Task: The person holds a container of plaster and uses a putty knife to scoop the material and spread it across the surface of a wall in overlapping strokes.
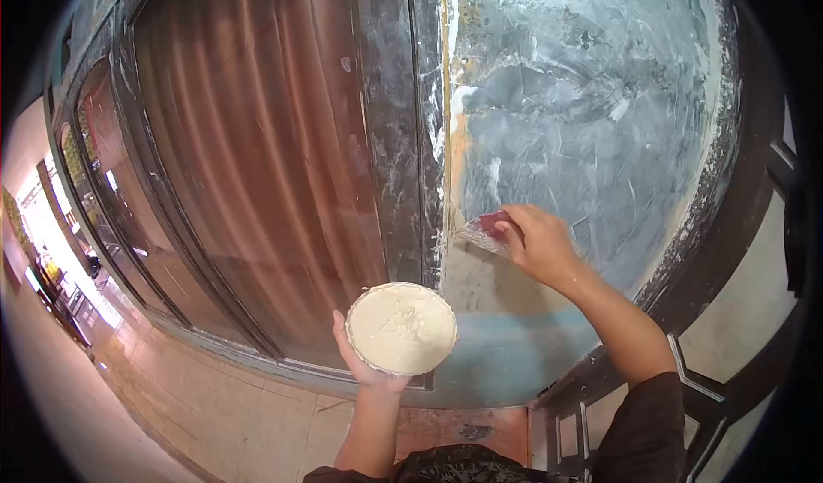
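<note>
My left hand (364,365) holds up a round tub (401,329) of pale cream paste from below and from its left side, its thumb against the rim. The paste surface is mostly smooth, with a few ridges in the middle. In my right hand (536,241) is a scraper (487,232) with a dark red grip area and a paste-smeared edge, pinched between thumb and fingers. The scraper's edge lies against the blue-grey wall (566,162), close to the door frame. White patches and streaks cover parts of this wall.
Left of the wall stands a dark wooden frame (399,140) around glass with a reddish-brown curtain (257,140) behind it. On the right is a dark panelled door (729,312) with pale panels. Beige floor tiles (249,414) lie below, and a bright opening (77,269) shows far left.
</note>
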Tool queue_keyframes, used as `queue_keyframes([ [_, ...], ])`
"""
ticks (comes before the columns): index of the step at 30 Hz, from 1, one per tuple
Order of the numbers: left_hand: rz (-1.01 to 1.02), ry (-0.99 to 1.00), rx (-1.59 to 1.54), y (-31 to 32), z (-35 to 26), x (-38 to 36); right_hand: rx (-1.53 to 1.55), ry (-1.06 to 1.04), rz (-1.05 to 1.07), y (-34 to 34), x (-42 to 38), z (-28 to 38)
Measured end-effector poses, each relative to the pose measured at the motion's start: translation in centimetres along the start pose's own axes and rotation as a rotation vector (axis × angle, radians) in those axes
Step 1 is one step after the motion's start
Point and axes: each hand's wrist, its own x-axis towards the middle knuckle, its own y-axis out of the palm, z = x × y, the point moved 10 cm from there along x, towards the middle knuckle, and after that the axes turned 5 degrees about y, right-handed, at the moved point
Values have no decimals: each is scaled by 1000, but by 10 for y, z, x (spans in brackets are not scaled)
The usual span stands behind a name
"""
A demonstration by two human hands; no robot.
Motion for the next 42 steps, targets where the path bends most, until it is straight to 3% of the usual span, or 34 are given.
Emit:
queue_keyframes([
  [3,68,-25,-52,9,-1,0,17,12,17,14,6,-6],
  [15,12,25,-12,-6,-13,8,-44,83,97,29,12,-13],
  [21,-18,56,24,-13,-14,14,-30,46,-66,7,23,-7],
  [24,113,-24,-53,10,-9,8,-7,43,-40,12,18,-7],
  [26,48,-9,-32,-2,-11,11,-76,24,88,35,9,-8],
  [31,-8,50,10,-17,-16,15,-131,90,30,26,20,-16],
  [33,-28,50,-19,-15,-17,12,-12,79,-101,6,24,-15],
  [35,16,18,-4,-10,-15,11,-9,69,-100,7,21,-13],
  [38,9,31,-7,-11,-16,10,-100,26,105,43,6,-13],
  [42,1,29,-8,-12,-16,11,-140,52,-13,34,14,-14],
])
